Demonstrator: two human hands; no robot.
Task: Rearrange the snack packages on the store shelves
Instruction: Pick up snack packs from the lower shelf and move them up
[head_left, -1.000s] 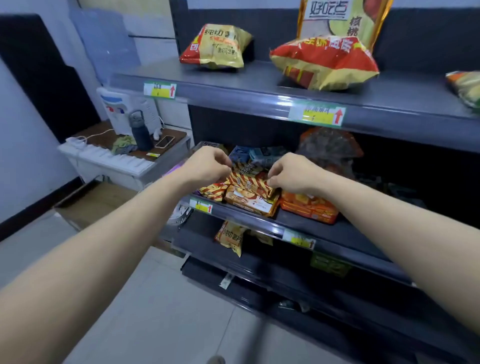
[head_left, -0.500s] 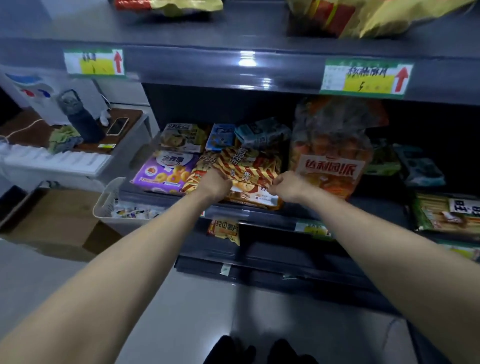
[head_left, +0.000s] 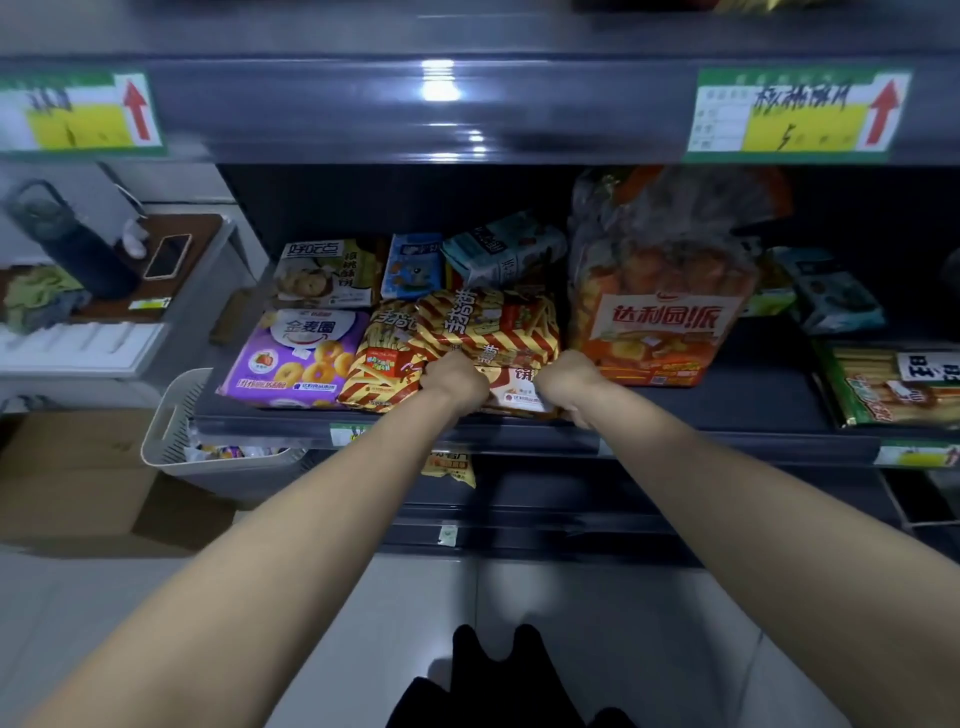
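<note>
left hand (head_left: 454, 382) and right hand (head_left: 569, 379) are both curled, each gripping the near edge of the striped pack (head_left: 488, 327). fingertips hidden. the pack sits on top of other packs at the front of the middle shelf (head_left: 753, 395), between the purple bag (head_left: 291, 358) on its left and the orange bag (head_left: 660, 322) on its right.

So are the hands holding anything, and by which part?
Both: the left hand and right hand grip the red-and-yellow striped plastic snack package by its near edge, one at each front corner. Their fingers are hidden.
</note>
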